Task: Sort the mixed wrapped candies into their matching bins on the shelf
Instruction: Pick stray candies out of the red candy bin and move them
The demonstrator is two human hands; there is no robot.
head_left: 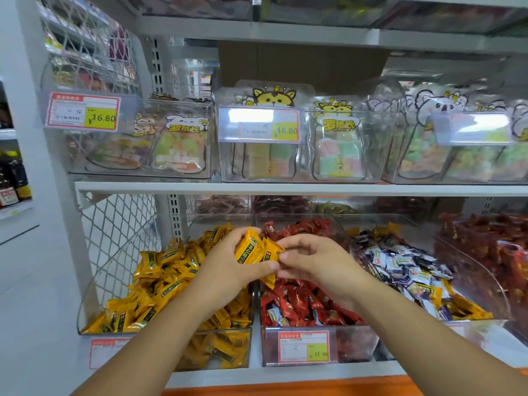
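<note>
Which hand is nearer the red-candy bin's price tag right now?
Right. The right hand is above the red-candy bin, up from its price tag. The left hand, holding yellow candies, sits further left, over the divider beside the yellow-candy bin.

Both bare forearms rise from the bottom of the frame and meet at its centre. The left hand (228,261) comes in from the lower left, fingers curled and thumb pressed in, clutching several yellow candies (253,250). The right hand (317,261) comes from the lower right, its fingertips (284,256) pinching at that same bunch, touching the left thumb.
</note>
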